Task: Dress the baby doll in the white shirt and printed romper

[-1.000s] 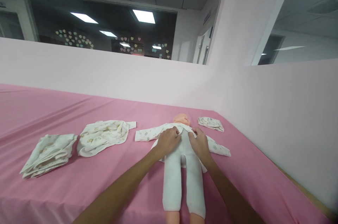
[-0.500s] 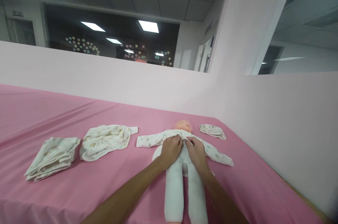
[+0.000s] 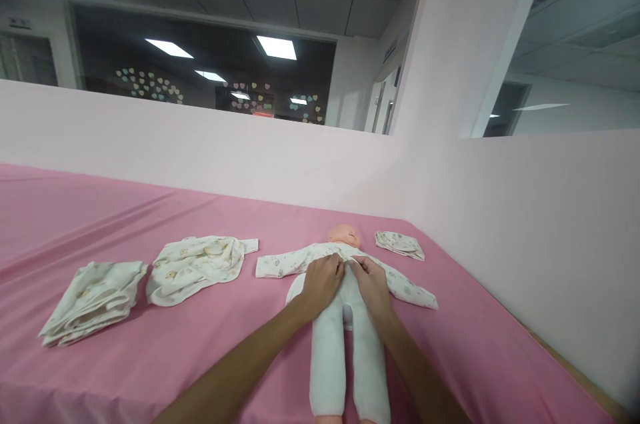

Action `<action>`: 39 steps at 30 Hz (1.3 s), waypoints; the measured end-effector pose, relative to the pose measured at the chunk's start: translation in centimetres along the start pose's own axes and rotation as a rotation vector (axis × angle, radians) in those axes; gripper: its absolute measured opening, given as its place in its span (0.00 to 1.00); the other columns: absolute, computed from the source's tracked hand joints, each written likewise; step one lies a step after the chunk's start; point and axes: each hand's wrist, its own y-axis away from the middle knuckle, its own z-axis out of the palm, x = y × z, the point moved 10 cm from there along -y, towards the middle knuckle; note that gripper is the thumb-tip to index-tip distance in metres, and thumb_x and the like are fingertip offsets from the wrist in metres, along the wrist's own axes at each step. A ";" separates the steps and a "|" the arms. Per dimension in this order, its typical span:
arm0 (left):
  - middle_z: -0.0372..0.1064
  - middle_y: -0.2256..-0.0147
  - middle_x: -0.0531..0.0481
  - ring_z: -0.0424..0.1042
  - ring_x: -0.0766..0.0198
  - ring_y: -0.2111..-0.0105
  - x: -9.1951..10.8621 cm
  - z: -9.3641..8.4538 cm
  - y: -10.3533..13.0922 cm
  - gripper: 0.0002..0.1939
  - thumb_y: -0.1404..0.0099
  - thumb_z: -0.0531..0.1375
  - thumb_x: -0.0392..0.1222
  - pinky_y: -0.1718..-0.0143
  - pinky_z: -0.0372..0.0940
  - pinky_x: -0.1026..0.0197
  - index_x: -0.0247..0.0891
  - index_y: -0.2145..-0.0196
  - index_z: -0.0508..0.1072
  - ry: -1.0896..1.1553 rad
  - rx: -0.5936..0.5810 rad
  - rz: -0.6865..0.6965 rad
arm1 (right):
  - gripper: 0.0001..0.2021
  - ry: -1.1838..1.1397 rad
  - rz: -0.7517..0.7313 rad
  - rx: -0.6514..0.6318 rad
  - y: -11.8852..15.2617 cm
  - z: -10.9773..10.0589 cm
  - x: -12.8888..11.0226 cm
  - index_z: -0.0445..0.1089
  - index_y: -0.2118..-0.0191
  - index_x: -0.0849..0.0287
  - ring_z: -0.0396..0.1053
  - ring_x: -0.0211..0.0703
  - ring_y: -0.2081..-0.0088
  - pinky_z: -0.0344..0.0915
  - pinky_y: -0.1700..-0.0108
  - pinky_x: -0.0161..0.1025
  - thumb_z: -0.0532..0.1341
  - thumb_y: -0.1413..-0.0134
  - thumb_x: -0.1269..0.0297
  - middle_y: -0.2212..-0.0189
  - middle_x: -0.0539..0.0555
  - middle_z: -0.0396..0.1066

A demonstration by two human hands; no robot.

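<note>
A baby doll (image 3: pixel 345 235) lies on its back on the pink sheet (image 3: pixel 100 357), head away from me, with white cloth legs toward me. It wears a white printed shirt (image 3: pixel 280 264) whose sleeves are spread to both sides. My left hand (image 3: pixel 324 279) and my right hand (image 3: pixel 371 286) sit side by side on the doll's belly, each pinching a front edge of the shirt where the two edges meet.
A small printed baby hat (image 3: pixel 400 245) lies right of the doll's head. Left of the doll lie a crumpled printed garment (image 3: pixel 197 261) and a folded one (image 3: pixel 93 299). A pale pink partition (image 3: pixel 525 211) walls the bed at the back and right.
My two hands have drawn closer together on the doll's belly, bringing the shirt's front edges toward each other. The view has shifted slightly.
</note>
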 end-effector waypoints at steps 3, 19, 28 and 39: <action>0.75 0.66 0.47 0.71 0.59 0.66 -0.1 0.1 0.0 0.12 0.28 0.48 0.38 0.69 0.50 0.59 0.39 0.66 0.69 -0.005 0.003 -0.001 | 0.14 0.008 -0.022 -0.018 0.3 0.2 -0.4 0.77 0.63 0.59 0.75 0.52 0.59 0.69 0.55 0.45 0.59 0.47 0.55 0.63 0.56 0.79; 0.68 0.72 0.54 0.63 0.67 0.72 -2.8 1.9 -1.2 0.07 0.40 0.56 0.41 0.69 0.56 0.65 0.37 0.72 0.70 0.727 -0.139 -0.155 | 0.14 0.225 -0.199 -0.066 1.1 1.2 -1.8 0.78 0.59 0.57 0.72 0.50 0.49 0.65 0.43 0.49 0.55 0.44 0.65 0.52 0.58 0.76; 0.62 0.78 0.55 0.60 0.68 0.75 -3.0 1.5 -1.0 0.09 0.41 0.54 0.39 0.71 0.54 0.64 0.37 0.78 0.66 0.854 -0.108 -0.222 | 0.15 0.250 -0.196 -0.057 0.9 1.1 -1.4 0.76 0.59 0.57 0.72 0.53 0.51 0.65 0.44 0.52 0.55 0.47 0.60 0.56 0.59 0.77; 0.64 0.76 0.55 0.62 0.69 0.73 -3.1 1.5 -1.4 0.09 0.39 0.55 0.38 0.70 0.56 0.65 0.35 0.76 0.68 0.793 -0.176 -0.204 | 0.22 0.590 -0.371 -0.101 0.5 2.0 -1.6 0.75 0.57 0.62 0.71 0.60 0.49 0.63 0.43 0.56 0.52 0.45 0.51 0.53 0.66 0.76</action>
